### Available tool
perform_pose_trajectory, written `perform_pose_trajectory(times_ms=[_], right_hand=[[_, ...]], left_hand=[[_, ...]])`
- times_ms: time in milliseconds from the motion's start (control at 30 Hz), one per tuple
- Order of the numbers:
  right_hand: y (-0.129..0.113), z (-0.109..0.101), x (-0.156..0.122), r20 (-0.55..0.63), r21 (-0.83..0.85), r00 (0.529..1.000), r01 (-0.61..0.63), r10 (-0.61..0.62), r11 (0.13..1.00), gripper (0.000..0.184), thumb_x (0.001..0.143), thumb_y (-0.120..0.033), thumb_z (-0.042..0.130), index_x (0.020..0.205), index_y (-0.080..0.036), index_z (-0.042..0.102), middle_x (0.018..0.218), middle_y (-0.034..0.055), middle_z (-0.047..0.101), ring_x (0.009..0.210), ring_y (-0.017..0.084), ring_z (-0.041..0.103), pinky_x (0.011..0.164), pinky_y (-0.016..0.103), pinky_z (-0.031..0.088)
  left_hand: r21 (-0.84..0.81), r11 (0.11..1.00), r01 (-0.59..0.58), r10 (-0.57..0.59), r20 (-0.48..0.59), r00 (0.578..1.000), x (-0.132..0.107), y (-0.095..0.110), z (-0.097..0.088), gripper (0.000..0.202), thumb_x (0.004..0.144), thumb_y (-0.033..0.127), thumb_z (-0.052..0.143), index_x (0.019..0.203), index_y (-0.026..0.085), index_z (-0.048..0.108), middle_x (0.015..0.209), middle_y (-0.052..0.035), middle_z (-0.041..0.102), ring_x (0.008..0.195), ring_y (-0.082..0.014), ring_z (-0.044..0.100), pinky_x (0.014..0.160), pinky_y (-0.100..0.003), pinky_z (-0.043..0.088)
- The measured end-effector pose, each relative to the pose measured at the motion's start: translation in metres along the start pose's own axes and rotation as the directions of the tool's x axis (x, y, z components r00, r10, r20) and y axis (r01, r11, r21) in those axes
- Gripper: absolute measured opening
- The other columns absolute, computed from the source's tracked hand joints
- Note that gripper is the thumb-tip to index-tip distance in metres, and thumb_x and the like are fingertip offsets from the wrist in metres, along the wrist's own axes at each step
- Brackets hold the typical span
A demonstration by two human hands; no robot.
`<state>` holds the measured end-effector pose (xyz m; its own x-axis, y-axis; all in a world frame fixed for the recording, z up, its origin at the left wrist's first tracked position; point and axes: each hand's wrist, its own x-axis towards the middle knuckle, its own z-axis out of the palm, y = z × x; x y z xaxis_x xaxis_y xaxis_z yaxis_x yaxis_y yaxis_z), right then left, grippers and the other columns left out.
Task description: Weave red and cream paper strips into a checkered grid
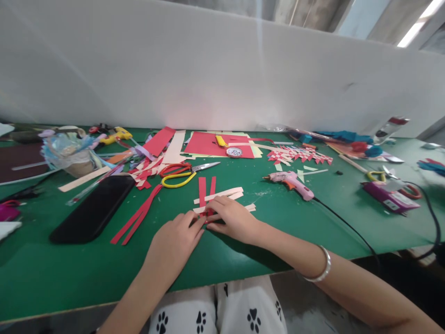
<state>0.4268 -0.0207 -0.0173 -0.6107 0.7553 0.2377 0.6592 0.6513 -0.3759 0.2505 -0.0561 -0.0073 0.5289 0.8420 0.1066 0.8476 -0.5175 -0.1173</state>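
Red paper strips (202, 189) stand crosswise to cream paper strips (224, 194) on the green table, forming a small woven piece in front of me. My left hand (176, 239) is closed, its thumb and fingertips pinching the near end of the red strips. My right hand (234, 217) lies over the crossing, its fingers closed on the strips and covering most of the weave. Both hands' fingertips nearly meet there. Just beyond lie scissors (179, 180) with red and yellow handles. Loose red strips (139, 217) rest to the left of my left hand.
A black phone (93, 208) lies at left, and a pink glue gun (290, 182) with its cord at right. Red paper sheets (201, 144), a small round clock (234, 152) and woven red-and-white pieces (306, 155) are at the back. A purple box (389, 197) sits far right.
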Motion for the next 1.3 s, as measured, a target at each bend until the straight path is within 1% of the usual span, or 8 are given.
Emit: perform_pose_trajectory(times_ms=[167, 367, 467, 633, 833, 933, 1100, 1300], right_hand=[[0.006, 0.000, 0.001, 0.004, 0.071, 1.000, -0.015, 0.015, 0.997, 0.014, 0.080, -0.023, 0.058, 0.091, -0.014, 0.056, 0.092, 0.0083, 0.054, 0.085, 0.017, 0.053, 0.075, 0.030, 0.045], [0.010, -0.002, 0.002, 0.001, 0.149, 0.999, 0.042, -0.043, 0.988, 0.014, 0.082, -0.018, 0.056, 0.095, -0.015, 0.056, 0.096, 0.0093, 0.055, 0.091, 0.017, 0.053, 0.076, 0.029, 0.046], [0.009, -0.005, 0.002, 0.013, 0.188, 0.998, 0.062, -0.065, 0.980, 0.010, 0.082, -0.016, 0.055, 0.092, -0.014, 0.056, 0.092, 0.0085, 0.057, 0.087, 0.016, 0.053, 0.074, 0.027, 0.045], [0.007, -0.005, 0.001, -0.022, 0.264, 0.998, 0.067, -0.064, 0.962, 0.010, 0.080, -0.014, 0.057, 0.090, -0.016, 0.055, 0.087, 0.0056, 0.060, 0.081, 0.014, 0.054, 0.072, 0.025, 0.045], [0.008, -0.004, 0.000, -0.008, 0.375, 0.999, 0.053, -0.054, 0.926, 0.011, 0.080, -0.010, 0.054, 0.089, -0.016, 0.054, 0.090, 0.0060, 0.061, 0.081, 0.014, 0.058, 0.073, 0.026, 0.047], [0.008, -0.004, 0.001, 0.001, 0.429, 0.999, 0.045, -0.051, 0.902, 0.010, 0.080, -0.010, 0.052, 0.088, -0.015, 0.054, 0.090, 0.0066, 0.060, 0.080, 0.013, 0.059, 0.073, 0.025, 0.049], [0.007, -0.002, 0.003, -0.011, 0.411, 0.998, 0.062, -0.063, 0.910, 0.007, 0.081, -0.012, 0.053, 0.086, -0.016, 0.055, 0.088, 0.0058, 0.060, 0.081, 0.013, 0.058, 0.073, 0.026, 0.049], [0.008, -0.003, 0.004, -0.026, 0.399, 0.996, 0.088, -0.085, 0.913, 0.008, 0.080, -0.012, 0.054, 0.087, -0.015, 0.056, 0.086, 0.0048, 0.059, 0.078, 0.012, 0.056, 0.071, 0.023, 0.048]], left_hand=[[-0.019, 0.995, -0.103, 0.101, -0.089, 0.991, -0.005, -0.005, 0.006, 0.031, 0.089, 0.016, 0.037, 0.109, 0.018, 0.061, 0.106, -0.0073, 0.063, 0.080, -0.0185, 0.059, 0.066, -0.029, 0.048], [-0.041, 0.989, -0.142, 0.132, -0.186, 0.974, -0.009, -0.004, 0.010, 0.033, 0.089, 0.014, 0.034, 0.106, 0.017, 0.063, 0.105, -0.0077, 0.066, 0.076, -0.0187, 0.059, 0.064, -0.031, 0.047], [-0.014, 0.988, -0.152, 0.147, -0.181, 0.972, -0.011, -0.002, 0.009, 0.034, 0.088, 0.012, 0.036, 0.111, 0.017, 0.060, 0.104, -0.0076, 0.066, 0.076, -0.0192, 0.058, 0.065, -0.032, 0.046], [0.019, 0.985, -0.169, 0.170, -0.146, 0.975, -0.014, 0.000, 0.007, 0.035, 0.086, 0.014, 0.038, 0.115, 0.017, 0.058, 0.106, -0.0085, 0.065, 0.078, -0.0215, 0.057, 0.065, -0.034, 0.047], [-0.037, 0.997, -0.063, 0.059, -0.090, 0.994, -0.014, 0.003, 0.007, 0.034, 0.086, 0.014, 0.039, 0.114, 0.018, 0.058, 0.106, -0.0102, 0.061, 0.084, -0.0211, 0.058, 0.070, -0.034, 0.050], [-0.091, 0.994, -0.067, 0.058, -0.094, 0.994, -0.014, 0.004, 0.009, 0.034, 0.086, 0.014, 0.038, 0.113, 0.017, 0.058, 0.103, -0.0100, 0.061, 0.087, -0.0213, 0.058, 0.072, -0.034, 0.051], [-0.142, 0.987, -0.077, 0.060, -0.123, 0.991, -0.015, 0.002, 0.011, 0.034, 0.086, 0.014, 0.035, 0.111, 0.017, 0.059, 0.103, -0.0095, 0.063, 0.089, -0.0207, 0.059, 0.077, -0.034, 0.051], [-0.136, 0.987, -0.079, 0.064, -0.115, 0.991, -0.016, 0.003, 0.008, 0.034, 0.086, 0.017, 0.037, 0.112, 0.015, 0.059, 0.105, -0.0106, 0.063, 0.088, -0.0222, 0.059, 0.074, -0.035, 0.051]])
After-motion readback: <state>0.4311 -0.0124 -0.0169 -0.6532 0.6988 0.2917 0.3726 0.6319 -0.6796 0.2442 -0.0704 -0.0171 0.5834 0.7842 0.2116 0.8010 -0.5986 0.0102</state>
